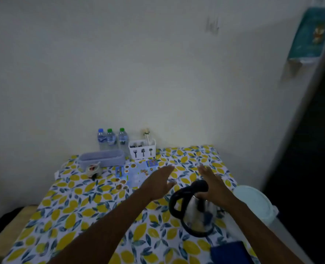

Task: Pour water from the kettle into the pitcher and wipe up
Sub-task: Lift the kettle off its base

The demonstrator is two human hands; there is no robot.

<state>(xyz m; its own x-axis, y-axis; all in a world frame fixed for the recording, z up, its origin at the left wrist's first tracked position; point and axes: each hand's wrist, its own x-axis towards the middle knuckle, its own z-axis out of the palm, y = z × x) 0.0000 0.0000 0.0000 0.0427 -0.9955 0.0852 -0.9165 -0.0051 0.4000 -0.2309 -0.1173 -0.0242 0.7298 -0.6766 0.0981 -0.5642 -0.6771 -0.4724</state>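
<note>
both your hands are flat and spread, holding nothing: left hand (158,182) above the lemon-print bench (77,216), right hand (214,184) over the steel black-handled kettle (196,208).

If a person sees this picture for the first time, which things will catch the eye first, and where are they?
First, the two open hands, left hand and right hand, stretched out over the middle of the table. Below the right hand stands a steel kettle with a black handle. Next, the bright lemon-print tablecloth, with three water bottles by the wall.
</note>
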